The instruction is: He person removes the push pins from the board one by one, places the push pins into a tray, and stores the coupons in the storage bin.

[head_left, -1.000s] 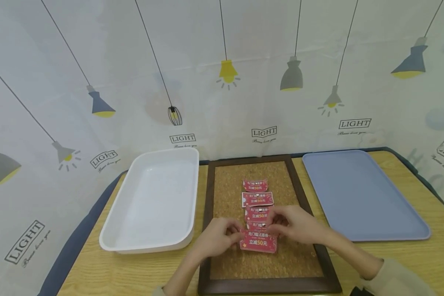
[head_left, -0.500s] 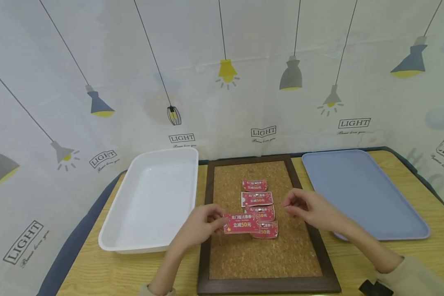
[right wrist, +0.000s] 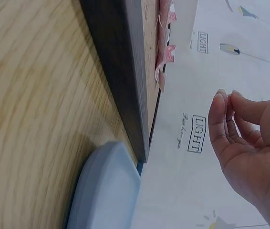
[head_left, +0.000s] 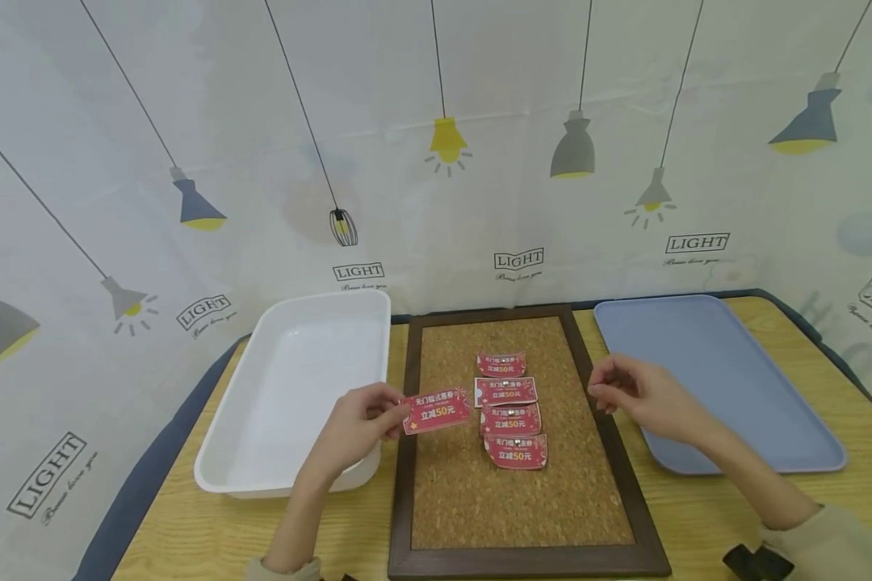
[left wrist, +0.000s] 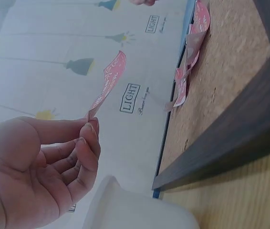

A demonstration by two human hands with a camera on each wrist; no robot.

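My left hand (head_left: pixel 359 428) pinches a red coupon (head_left: pixel 436 410) by its left edge, holding it in the air above the corkboard's left frame. In the left wrist view the coupon (left wrist: pixel 109 82) stands out from the thumb and forefinger, slightly bent. Several similar coupons (head_left: pixel 516 453) are fixed in a column on the corkboard (head_left: pixel 523 512), each with a small shiny tack near its top. My right hand (head_left: pixel 643 395) is raised over the board's right frame and the blue tray's near-left side. Its thumb and fingertips pinch a tiny thumbtack (right wrist: pixel 228 95), mostly hidden by the fingers.
A deep white tray (head_left: pixel 225 476) stands left of the board. On the right lies a flat blue tray (head_left: pixel 741 403). The board's dark wooden frame (head_left: pixel 530 562) rests on the wood-grain table (head_left: pixel 189 537). A lamp-print cloth (head_left: pixel 407 202) hangs behind.
The lowest coupon has come off the board and moved up and left in my left hand. My right hand has left the coupons and moved right and up. The other coupons stayed put.
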